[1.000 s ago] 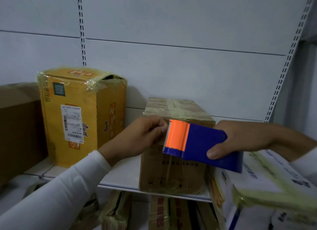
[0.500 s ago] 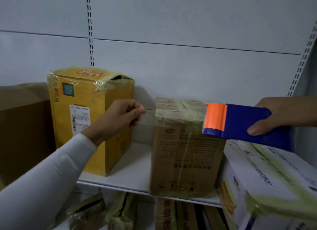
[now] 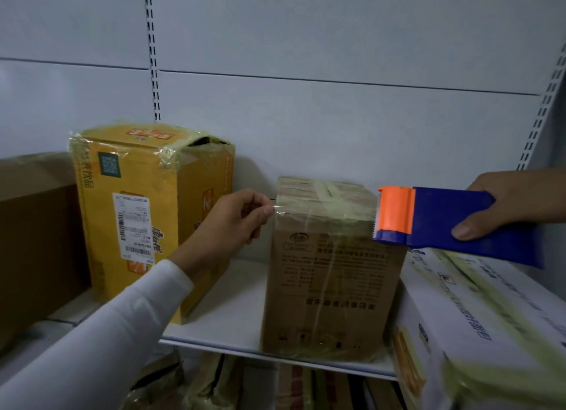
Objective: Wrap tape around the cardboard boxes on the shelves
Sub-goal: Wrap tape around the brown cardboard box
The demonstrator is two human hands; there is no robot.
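A brown cardboard box (image 3: 330, 275) stands upright on the white shelf (image 3: 232, 314), with yellowish tape over its top. My left hand (image 3: 235, 222) pinches the end of a clear tape strip (image 3: 321, 218) at the box's upper left corner. The strip runs across the box's upper front to a blue tape dispenser (image 3: 444, 222) with an orange head. My right hand (image 3: 514, 201) grips the dispenser's back end, just right of the box's upper right corner.
A yellow box (image 3: 137, 213) wrapped in clear tape stands to the left, with a plain brown box (image 3: 33, 241) beyond it. A white box (image 3: 477, 327) with yellowish tape lies at the right front. More boxes (image 3: 211, 385) sit on the shelf below.
My hands drew apart, pulling tape out: the left went left and then came back to the box's upper left corner, while the right carried the dispenser up and to the right.
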